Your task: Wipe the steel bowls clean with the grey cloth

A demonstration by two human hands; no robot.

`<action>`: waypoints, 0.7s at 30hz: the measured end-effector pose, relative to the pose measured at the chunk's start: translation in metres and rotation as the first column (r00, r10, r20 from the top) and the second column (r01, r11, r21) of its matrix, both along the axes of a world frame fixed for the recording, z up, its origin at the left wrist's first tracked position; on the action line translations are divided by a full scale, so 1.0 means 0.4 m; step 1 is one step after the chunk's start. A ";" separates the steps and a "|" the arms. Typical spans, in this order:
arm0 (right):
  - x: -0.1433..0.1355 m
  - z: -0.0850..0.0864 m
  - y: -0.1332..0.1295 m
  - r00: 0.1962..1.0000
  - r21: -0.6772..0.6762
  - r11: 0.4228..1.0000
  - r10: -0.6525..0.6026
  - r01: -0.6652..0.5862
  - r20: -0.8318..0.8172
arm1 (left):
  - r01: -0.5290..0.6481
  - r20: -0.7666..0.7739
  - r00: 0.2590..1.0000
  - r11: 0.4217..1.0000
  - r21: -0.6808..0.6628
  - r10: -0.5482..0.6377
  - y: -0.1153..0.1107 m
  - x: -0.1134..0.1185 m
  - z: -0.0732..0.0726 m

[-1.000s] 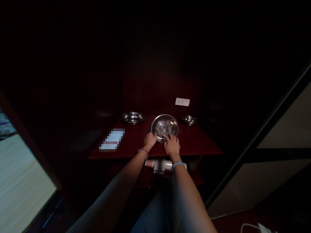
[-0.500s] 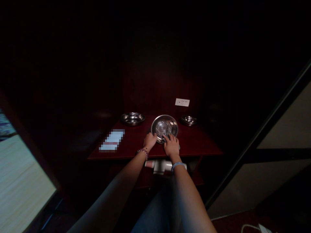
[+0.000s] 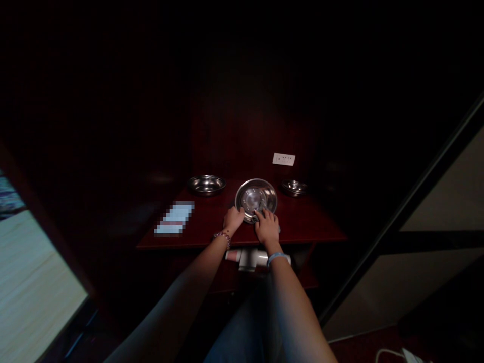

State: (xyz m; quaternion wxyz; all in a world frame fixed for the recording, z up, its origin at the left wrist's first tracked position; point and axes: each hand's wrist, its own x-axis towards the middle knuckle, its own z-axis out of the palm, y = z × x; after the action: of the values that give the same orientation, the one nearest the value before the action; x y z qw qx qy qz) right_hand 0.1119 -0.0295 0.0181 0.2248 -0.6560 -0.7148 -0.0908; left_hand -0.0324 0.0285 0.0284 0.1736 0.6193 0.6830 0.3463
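Observation:
A shiny metal bowl is tilted toward me above the dark red shelf, its inside showing with a ring of light spots. My left hand is closed on the bowl's lower left rim. Fingers bent, my right hand presses a grey cloth against the lower right of the inside. Most of the cloth is hidden under that hand; a bit shows beside the little finger.
On the shelf, a wide metal dish stands back left and smaller metal bowls back right. A blurred-out pale sheet lies left. A white socket is on the back wall. Below are white paper cups.

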 end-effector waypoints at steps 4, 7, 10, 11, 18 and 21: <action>0.000 0.002 -0.002 1.000 0.006 1.000 0.000 0.000 -0.007 | -0.001 0.005 1.000 1.000 -0.002 0.001 -0.004 0.001 0.003; 0.000 0.005 -0.003 1.000 0.000 1.000 0.000 0.000 -0.006 | -0.001 0.008 1.000 1.000 -0.007 0.001 -0.005 0.001 0.005; 0.000 0.006 -0.004 1.000 -0.009 1.000 -0.001 0.001 0.000 | -0.004 0.010 1.000 1.000 -0.013 0.004 -0.002 0.001 0.004; 0.000 0.006 -0.003 1.000 -0.011 1.000 -0.001 0.001 0.001 | -0.007 0.008 1.000 1.000 -0.014 0.007 -0.001 0.001 0.003; 0.001 0.004 -0.001 1.000 -0.010 1.000 0.003 -0.003 -0.007 | -0.003 -0.006 1.000 1.000 -0.012 0.003 0.003 0.001 -0.004; 0.001 0.005 -0.002 1.000 -0.003 1.000 0.006 -0.006 -0.016 | -0.002 0.001 1.000 1.000 -0.002 0.002 0.004 0.000 -0.006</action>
State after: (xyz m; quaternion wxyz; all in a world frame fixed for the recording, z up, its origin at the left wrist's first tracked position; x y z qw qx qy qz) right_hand 0.1124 -0.0304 0.0202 0.2298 -0.6550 -0.7149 -0.0838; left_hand -0.0325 0.0302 0.0262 0.1741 0.6184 0.6836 0.3462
